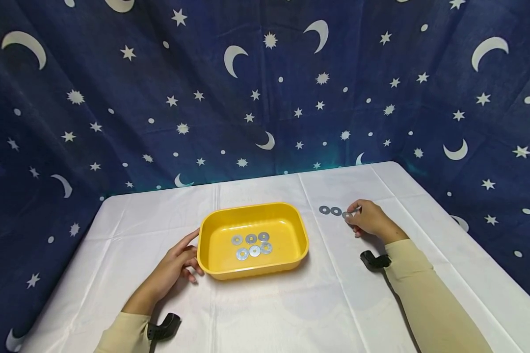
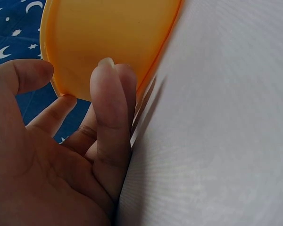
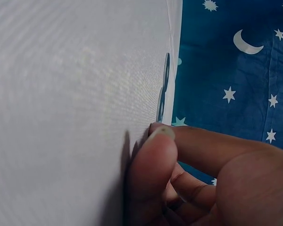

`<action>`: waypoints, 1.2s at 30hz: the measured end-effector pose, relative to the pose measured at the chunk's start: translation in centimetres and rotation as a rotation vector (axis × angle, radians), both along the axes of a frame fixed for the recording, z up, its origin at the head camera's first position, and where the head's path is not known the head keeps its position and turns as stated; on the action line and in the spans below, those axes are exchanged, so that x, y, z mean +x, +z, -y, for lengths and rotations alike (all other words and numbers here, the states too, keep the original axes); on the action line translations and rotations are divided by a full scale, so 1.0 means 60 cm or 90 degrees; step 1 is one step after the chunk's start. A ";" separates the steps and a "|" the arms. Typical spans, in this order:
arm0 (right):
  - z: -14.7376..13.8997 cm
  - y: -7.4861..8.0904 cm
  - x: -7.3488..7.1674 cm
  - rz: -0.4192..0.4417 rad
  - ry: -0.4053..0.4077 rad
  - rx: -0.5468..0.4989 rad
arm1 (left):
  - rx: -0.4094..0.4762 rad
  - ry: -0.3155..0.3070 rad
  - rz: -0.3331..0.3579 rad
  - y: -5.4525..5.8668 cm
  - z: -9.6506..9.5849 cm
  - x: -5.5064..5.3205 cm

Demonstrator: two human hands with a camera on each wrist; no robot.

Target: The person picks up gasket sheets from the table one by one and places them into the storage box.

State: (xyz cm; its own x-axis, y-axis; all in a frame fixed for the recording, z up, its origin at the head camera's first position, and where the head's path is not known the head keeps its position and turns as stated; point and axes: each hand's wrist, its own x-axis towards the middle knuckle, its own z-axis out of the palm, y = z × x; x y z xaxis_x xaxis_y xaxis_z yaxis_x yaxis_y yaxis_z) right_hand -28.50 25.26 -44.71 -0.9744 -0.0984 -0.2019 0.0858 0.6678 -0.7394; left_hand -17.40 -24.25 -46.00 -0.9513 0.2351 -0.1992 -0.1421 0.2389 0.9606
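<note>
A yellow plastic tray (image 1: 252, 270) stands on the white cloth, with several flat metal washers (image 1: 254, 251) lying on its floor. My left hand (image 1: 172, 267) is at the tray's left end; its fingertips touch the rim and wall, and the fingers are spread loosely in the left wrist view. To the right of the tray, two grey washers (image 1: 335, 211) lie side by side on the cloth. My right hand (image 1: 371, 219) pinches another washer (image 1: 346, 214) at the end of that row, its fingers partly covering it. In the right wrist view the fingertips hide this washer.
A white cloth (image 1: 291, 314) covers the table. Behind and at both sides hangs a dark blue curtain (image 1: 212, 113) with moons and stars. Black camera straps (image 1: 164, 327) sit at both wrists, with a cable trailing along the right forearm.
</note>
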 end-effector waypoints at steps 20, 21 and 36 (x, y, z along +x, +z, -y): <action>0.003 0.006 0.006 -0.016 0.006 0.030 | 0.004 0.000 0.004 0.001 -0.002 0.000; 0.003 0.006 0.006 -0.018 0.007 0.027 | 0.004 0.002 0.006 0.001 -0.002 0.000; 0.003 0.005 0.003 -0.042 0.042 0.027 | 0.008 -0.005 -0.002 -0.001 0.000 0.000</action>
State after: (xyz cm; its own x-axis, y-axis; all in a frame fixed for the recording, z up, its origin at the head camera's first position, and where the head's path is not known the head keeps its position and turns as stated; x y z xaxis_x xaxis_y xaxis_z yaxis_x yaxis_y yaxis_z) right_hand -28.34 25.07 -44.44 -0.9772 -0.1562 -0.1435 -0.0073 0.7008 -0.7133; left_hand -17.39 -24.28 -46.05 -0.9502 0.2444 -0.1935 -0.1375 0.2284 0.9638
